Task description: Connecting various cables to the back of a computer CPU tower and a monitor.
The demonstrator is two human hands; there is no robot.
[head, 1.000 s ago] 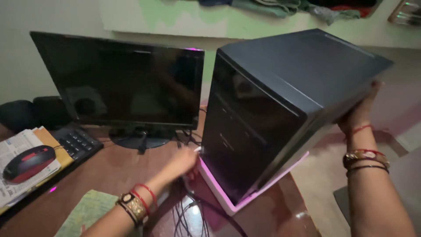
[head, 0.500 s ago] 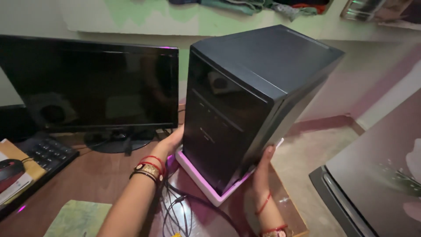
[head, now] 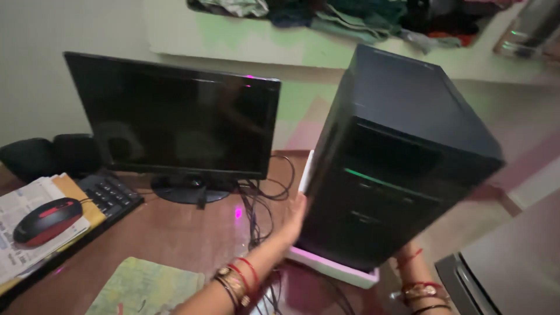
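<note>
A black computer tower (head: 402, 157) stands tilted on a white foam base (head: 335, 268) at the right end of the brown wooden desk (head: 175, 233). My left hand (head: 294, 219) presses flat against the tower's lower left side, fingers apart. My right hand (head: 408, 254) is mostly hidden under the tower's lower right corner; only the wrist with bangles shows, so its grip is unclear. Both wrists carry bracelets and red thread.
A black flat monitor (head: 175, 119) stands behind on the desk, with loose cables (head: 256, 198) beside its foot. A keyboard (head: 111, 195), a red-and-black mouse (head: 46, 219) on newspapers and a green mat (head: 146, 286) lie at the left. A dark surface (head: 513, 262) sits at the lower right.
The tower has turned, its front now facing me more and its top leaning right. My right hand slid lower, under the tower's corner. The view shifted left and closer.
</note>
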